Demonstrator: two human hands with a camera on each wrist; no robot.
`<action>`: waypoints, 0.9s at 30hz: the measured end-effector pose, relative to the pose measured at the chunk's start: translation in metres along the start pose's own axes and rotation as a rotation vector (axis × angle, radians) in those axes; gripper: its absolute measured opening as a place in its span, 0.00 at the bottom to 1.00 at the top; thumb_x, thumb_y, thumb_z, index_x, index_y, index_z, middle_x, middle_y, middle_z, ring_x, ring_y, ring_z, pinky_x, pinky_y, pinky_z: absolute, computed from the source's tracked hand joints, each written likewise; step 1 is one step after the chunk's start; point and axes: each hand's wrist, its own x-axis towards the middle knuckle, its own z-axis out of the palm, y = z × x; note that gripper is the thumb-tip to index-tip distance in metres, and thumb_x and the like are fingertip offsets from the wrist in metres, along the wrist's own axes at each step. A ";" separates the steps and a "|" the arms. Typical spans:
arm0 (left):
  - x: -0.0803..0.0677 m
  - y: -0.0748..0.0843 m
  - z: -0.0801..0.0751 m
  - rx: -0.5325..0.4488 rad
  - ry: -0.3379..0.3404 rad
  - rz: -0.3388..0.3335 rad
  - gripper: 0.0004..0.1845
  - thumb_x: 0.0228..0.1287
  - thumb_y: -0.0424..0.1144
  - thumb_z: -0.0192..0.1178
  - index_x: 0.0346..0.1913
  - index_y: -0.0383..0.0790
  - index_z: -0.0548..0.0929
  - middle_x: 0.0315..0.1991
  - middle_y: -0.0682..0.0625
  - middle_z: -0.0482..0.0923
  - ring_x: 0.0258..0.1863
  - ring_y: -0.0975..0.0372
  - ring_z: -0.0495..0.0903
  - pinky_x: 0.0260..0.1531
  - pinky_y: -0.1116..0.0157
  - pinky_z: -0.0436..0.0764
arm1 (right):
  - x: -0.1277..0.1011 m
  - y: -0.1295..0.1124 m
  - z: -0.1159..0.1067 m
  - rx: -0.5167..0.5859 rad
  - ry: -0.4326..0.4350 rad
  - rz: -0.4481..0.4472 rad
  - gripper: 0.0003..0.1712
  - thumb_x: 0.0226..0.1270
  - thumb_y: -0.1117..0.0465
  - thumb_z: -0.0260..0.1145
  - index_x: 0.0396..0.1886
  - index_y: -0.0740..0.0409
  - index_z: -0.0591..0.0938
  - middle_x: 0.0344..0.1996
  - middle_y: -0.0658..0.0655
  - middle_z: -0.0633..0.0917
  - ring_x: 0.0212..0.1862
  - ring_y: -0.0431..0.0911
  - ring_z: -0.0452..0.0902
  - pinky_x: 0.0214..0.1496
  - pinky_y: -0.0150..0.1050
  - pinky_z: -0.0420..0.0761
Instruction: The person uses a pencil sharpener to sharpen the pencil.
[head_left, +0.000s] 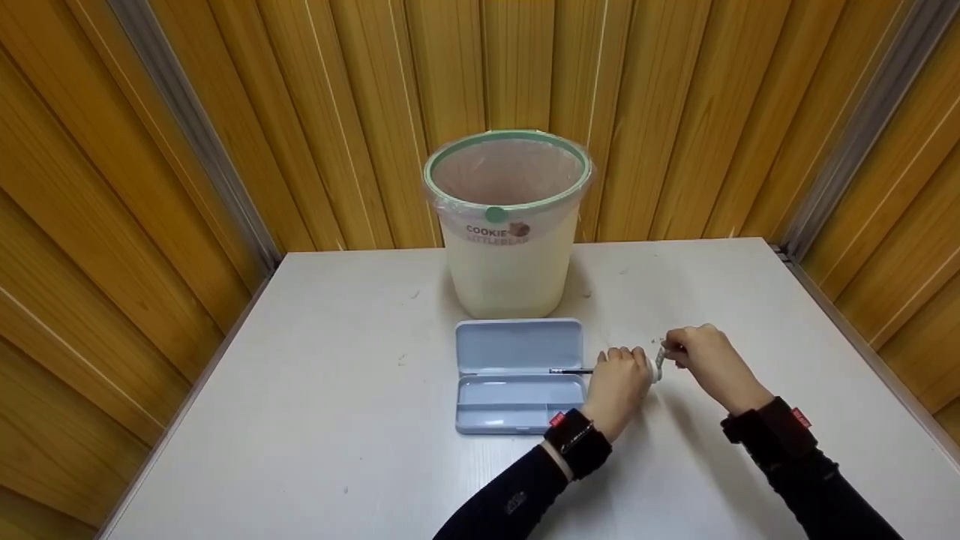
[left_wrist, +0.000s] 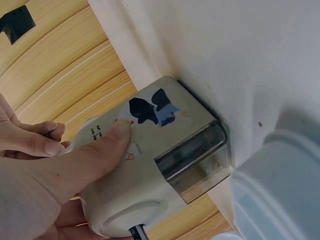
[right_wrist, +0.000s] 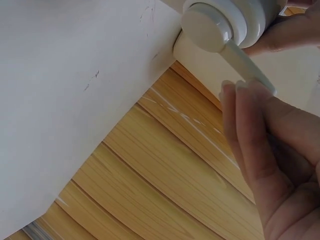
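Observation:
A small white crank pencil sharpener (head_left: pixel 657 365) stands on the white table (head_left: pixel 337 420), right of an open pale blue pencil case (head_left: pixel 517 375). My left hand (head_left: pixel 622 379) grips its body; in the left wrist view the thumb presses the sharpener (left_wrist: pixel 165 165) beside a cartoon sticker, above its clear shavings drawer (left_wrist: pixel 197 160). A dark pencil (head_left: pixel 571 370) pokes out of the sharpener toward the case, and its end shows as the pencil (left_wrist: pixel 137 232) at the sharpener's front. My right hand (head_left: pixel 679 352) pinches the crank handle (right_wrist: pixel 245 65) between its fingertips (right_wrist: pixel 250 115).
A cream waste bin (head_left: pixel 508 225) with a green rim and a plastic liner stands at the table's back edge, behind the case. Wooden slat walls close in on three sides. The pencil case (left_wrist: pixel 280 195) lies right next to the sharpener.

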 end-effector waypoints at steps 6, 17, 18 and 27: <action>0.001 -0.001 0.000 -0.009 -0.022 0.002 0.07 0.64 0.43 0.58 0.42 0.48 0.82 0.33 0.57 0.85 0.33 0.67 0.82 0.41 0.70 0.83 | 0.007 0.002 0.003 -0.003 0.020 -0.006 0.04 0.55 0.74 0.69 0.24 0.66 0.83 0.22 0.60 0.86 0.22 0.43 0.77 0.23 0.31 0.73; -0.001 0.000 0.001 0.000 0.011 0.017 0.06 0.63 0.42 0.59 0.40 0.49 0.83 0.31 0.58 0.84 0.31 0.67 0.81 0.38 0.71 0.83 | 0.013 0.011 0.008 0.022 0.010 0.016 0.05 0.56 0.76 0.67 0.24 0.67 0.82 0.22 0.61 0.85 0.22 0.44 0.78 0.24 0.31 0.74; -0.001 0.000 0.001 0.002 0.016 0.017 0.06 0.63 0.43 0.59 0.40 0.49 0.83 0.31 0.58 0.84 0.31 0.67 0.81 0.38 0.71 0.83 | 0.013 0.012 0.008 0.025 0.010 0.016 0.04 0.56 0.76 0.67 0.24 0.67 0.83 0.23 0.62 0.86 0.23 0.45 0.79 0.24 0.31 0.75; -0.001 -0.001 0.002 0.021 0.012 0.018 0.08 0.62 0.42 0.60 0.43 0.49 0.83 0.33 0.58 0.84 0.32 0.68 0.81 0.39 0.71 0.83 | 0.016 0.014 0.012 0.032 0.001 0.030 0.03 0.58 0.76 0.66 0.26 0.68 0.83 0.24 0.62 0.86 0.23 0.46 0.79 0.24 0.31 0.74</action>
